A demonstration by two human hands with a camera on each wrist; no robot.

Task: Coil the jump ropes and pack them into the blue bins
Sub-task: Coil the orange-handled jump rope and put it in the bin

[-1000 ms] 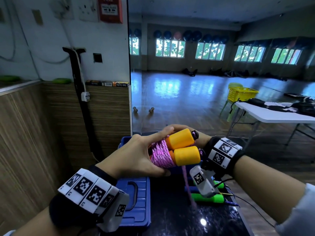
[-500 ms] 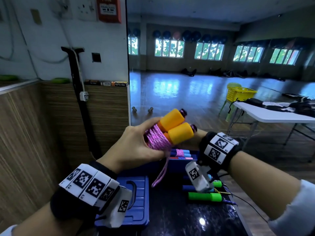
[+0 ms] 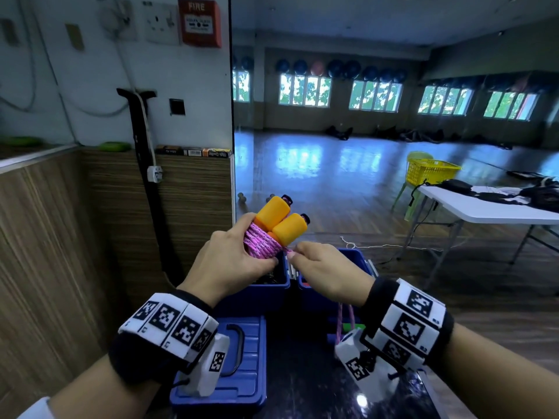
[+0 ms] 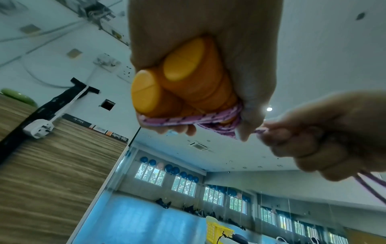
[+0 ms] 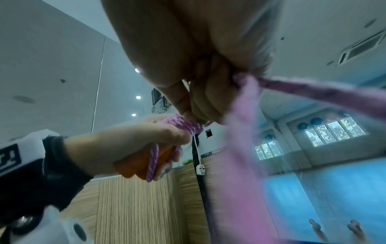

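Observation:
My left hand [image 3: 230, 261] grips a pink jump rope's two orange handles [image 3: 281, 220], with pink rope [image 3: 261, 244] wound tightly round them. Seen from the left wrist, the handle butts [image 4: 167, 85] stick out of the fist, rope turns [image 4: 188, 119] crossing below. My right hand [image 3: 320, 269] pinches the loose end of the rope beside the bundle; the free loop [image 3: 344, 322] hangs below the wrist. Both hands hover above two open blue bins [image 3: 269, 287] [image 3: 360, 261]. In the right wrist view the rope [image 5: 246, 105] trails blurred from my fingers.
A blue bin lid [image 3: 242, 367] lies on the dark table [image 3: 302, 388] near me. Green and blue rope handles [image 3: 348, 328] lie by the right bin. A wood-panelled wall [image 3: 75, 237] stands to the left, a white table [image 3: 490, 207] and a yellow basket [image 3: 429, 170] to the right.
The bundle rose and tilted upright. My right hand came from behind it to its right side and now pinches the rope end. The loose tail shortened.

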